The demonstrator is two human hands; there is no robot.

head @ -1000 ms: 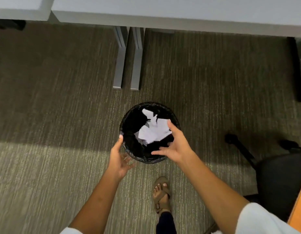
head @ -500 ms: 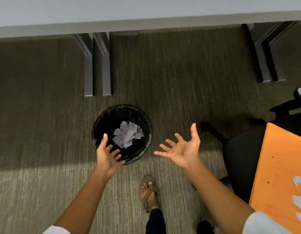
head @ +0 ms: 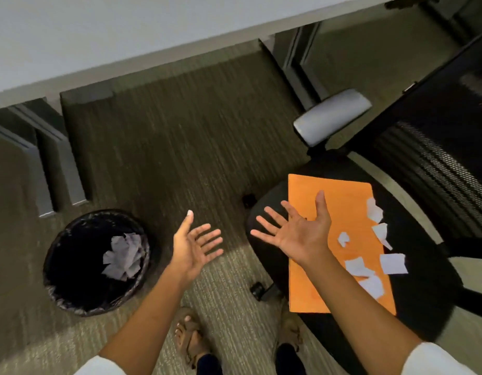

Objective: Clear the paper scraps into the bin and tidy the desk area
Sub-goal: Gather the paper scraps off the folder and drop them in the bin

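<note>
A round black bin stands on the carpet at lower left, with crumpled white paper inside it. An orange folder lies on the black chair seat at right. Several white paper scraps rest on the folder's right half. My left hand is open, palm up, over the carpet between bin and chair. Palm up with fingers spread, my right hand hovers over the folder's left edge and holds nothing.
A white desk top runs along the top, with grey desk legs left of the bin. The office chair has a grey armrest and a black mesh back. My sandalled feet stand on the striped carpet.
The view has swung right, away from the bin toward the chair. Both hands have left the bin's rim and moved right, empty; the folder with scraps has come fully into view.
</note>
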